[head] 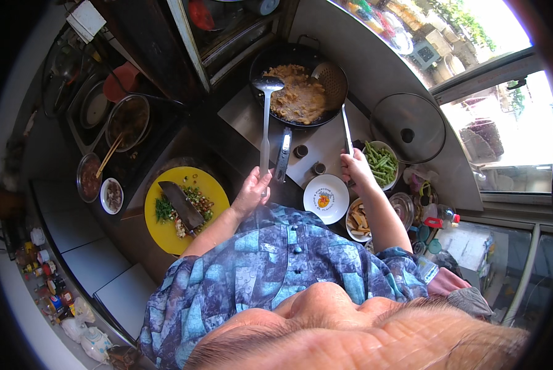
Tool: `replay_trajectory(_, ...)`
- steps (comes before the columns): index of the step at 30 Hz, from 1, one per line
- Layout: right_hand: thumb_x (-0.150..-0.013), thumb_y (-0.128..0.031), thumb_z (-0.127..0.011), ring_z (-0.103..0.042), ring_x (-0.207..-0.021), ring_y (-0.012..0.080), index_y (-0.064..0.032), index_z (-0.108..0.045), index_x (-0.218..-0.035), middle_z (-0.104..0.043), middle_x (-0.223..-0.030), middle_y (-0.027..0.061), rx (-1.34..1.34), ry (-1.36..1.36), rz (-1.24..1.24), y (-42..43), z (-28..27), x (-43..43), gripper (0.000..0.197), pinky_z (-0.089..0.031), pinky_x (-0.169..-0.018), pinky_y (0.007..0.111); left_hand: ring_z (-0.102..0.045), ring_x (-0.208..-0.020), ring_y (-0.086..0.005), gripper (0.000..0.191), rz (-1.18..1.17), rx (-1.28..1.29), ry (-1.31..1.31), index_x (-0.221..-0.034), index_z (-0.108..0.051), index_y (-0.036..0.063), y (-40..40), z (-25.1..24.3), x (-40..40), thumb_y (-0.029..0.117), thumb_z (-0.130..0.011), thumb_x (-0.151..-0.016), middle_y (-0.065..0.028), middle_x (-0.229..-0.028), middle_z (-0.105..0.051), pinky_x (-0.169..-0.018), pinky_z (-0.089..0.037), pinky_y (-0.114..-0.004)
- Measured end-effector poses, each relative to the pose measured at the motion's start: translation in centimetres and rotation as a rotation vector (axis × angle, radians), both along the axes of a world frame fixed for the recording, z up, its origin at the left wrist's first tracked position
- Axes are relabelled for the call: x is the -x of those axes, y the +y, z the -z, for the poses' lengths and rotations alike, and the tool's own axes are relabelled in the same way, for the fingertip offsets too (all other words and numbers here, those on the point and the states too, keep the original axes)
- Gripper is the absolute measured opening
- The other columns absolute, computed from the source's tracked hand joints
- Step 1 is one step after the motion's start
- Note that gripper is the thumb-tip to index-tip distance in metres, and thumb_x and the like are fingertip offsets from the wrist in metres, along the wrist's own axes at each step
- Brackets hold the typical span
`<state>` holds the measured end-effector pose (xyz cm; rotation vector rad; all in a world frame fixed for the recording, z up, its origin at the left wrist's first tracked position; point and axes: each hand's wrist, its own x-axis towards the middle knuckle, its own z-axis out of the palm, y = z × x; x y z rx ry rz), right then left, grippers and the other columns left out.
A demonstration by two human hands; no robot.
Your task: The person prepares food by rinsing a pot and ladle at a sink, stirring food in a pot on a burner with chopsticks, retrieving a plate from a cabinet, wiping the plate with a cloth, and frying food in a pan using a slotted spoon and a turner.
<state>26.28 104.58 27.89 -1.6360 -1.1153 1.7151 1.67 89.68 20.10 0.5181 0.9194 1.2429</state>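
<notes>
My left hand [254, 185] is closed around the handle of a ladle [266, 125], whose bowl hangs over the left part of a black wok [258, 74]. My right hand [359, 172] grips the handle of a round skimmer [331, 83] with a perforated head. That head lies at the right side of the wok, against light brown food [297, 99] that covers much of the bottom. The wok's handle [284, 155] points towards me, between my two hands. A white plate [313, 200] with a printed picture stands just below my right hand.
Left of me, a cleaver [181, 203] lies on a yellow cutting board [161, 231] among chopped vegetables. A bowl of green beans [381, 159], a bowl of sliced food [359, 219] and a glass lid [408, 127] are on the right. Chopsticks [110, 155] rest across a pan [130, 104].
</notes>
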Motion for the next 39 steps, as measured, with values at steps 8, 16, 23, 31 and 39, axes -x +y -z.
replay_trajectory(8, -0.096, -0.009, -0.047, -0.028, -0.046, 0.0021, -0.0062, -0.048, -0.096, -0.034, -0.064, -0.0057, 0.400, 0.602, 0.066, -1.1, -0.2, 3.2, 0.003, -0.022, -0.037, 0.018, -0.043, -0.046, -0.0050, 0.020, 0.014, 0.007, -0.009, -0.113, -0.045, 0.0084, 0.1, -0.5, -0.2, 0.023, -0.048, -0.100, -0.0059, -0.127, -0.052, -0.041, -0.035, -0.018)
replay_trajectory(16, -0.094, -0.007, -0.050, -0.030, -0.047, 0.0026, -0.0096, -0.049, -0.101, -0.036, -0.065, -0.0048, 0.201, 0.458, 0.010, -2.6, -2.1, 4.4, 0.008, -0.023, -0.037, 0.017, -0.040, -0.045, -0.0033, 0.025, 0.016, -0.024, 0.002, -0.118, -0.043, 0.0063, 0.2, -1.5, -0.2, 0.022, -0.047, -0.100, 0.0012, -0.084, -0.047, -0.042, -0.035, -0.018)
replay_trajectory(23, -0.094, -0.008, -0.050, -0.031, -0.046, 0.0032, -0.0110, -0.042, -0.110, -0.038, -0.068, -0.0029, 0.084, 0.317, -0.055, -3.2, -3.4, 4.9, 0.018, -0.023, -0.038, 0.018, -0.040, -0.046, -0.0034, 0.026, 0.009, -0.033, 0.000, -0.119, -0.043, 0.0057, -0.1, -0.9, -0.1, 0.023, -0.048, -0.100, 0.0003, -0.085, -0.049, -0.043, -0.035, -0.018)
replay_trajectory(31, -0.093, -0.012, -0.051, -0.033, -0.046, 0.0048, -0.0115, -0.040, -0.114, -0.038, -0.067, -0.0026, -0.029, 0.131, -0.126, -3.4, -2.5, 5.1, 0.023, -0.026, -0.038, 0.021, -0.041, -0.047, -0.0040, 0.027, 0.017, -0.038, 0.005, -0.119, -0.042, 0.0055, -0.1, -1.2, -0.1, 0.024, -0.047, -0.100, -0.0010, -0.091, -0.050, -0.043, -0.037, -0.018)
replay_trajectory(39, -0.092, -0.013, -0.052, -0.037, -0.045, 0.0058, -0.0114, -0.042, -0.113, -0.041, -0.066, -0.0021, -0.197, -0.110, -0.185, -1.2, -0.7, 3.7, 0.023, -0.030, -0.038, 0.022, -0.041, -0.046, -0.0039, 0.022, -0.007, -0.030, -0.004, -0.115, -0.044, 0.0069, -0.1, -1.4, -0.2, 0.023, -0.048, -0.100, -0.0009, -0.088, -0.051, -0.043, -0.036, -0.018)
